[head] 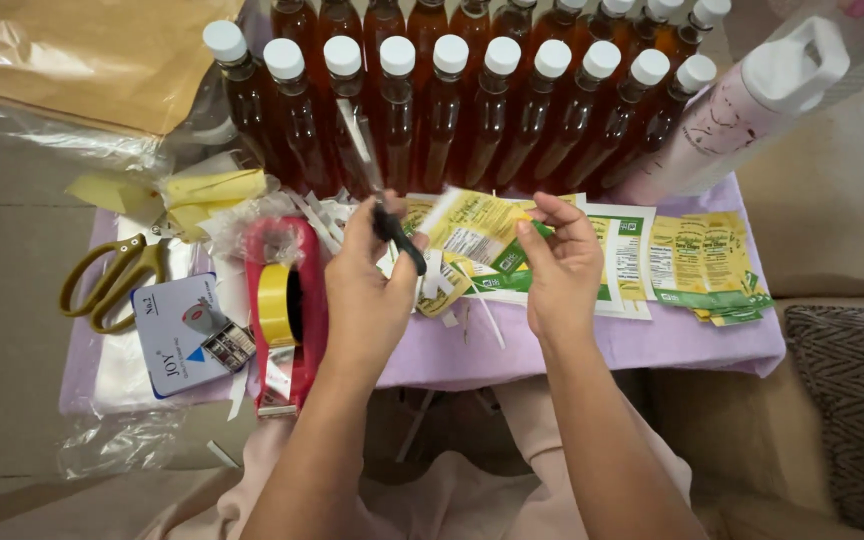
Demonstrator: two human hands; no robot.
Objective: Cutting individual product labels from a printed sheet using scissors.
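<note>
Left hand gripping black-handled scissors, right hand pinching a yellow-green label, amber bottles with white caps along the bench's far edge, red tape dispenser near the front edge, yellow scissors at the left edge.

arms: bare, no sleeves | hands: no rings seen | lap: pale pink garment, possibly trousers

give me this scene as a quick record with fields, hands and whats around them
left hand: grips black-handled scissors, blades pointing up
right hand: pinches a yellow and green label
behind: rows of amber bottles with white caps
left side: red tape dispenser, olive-handled scissors
right side: more cut labels, large pink bottle
surface: lilac cloth
</note>
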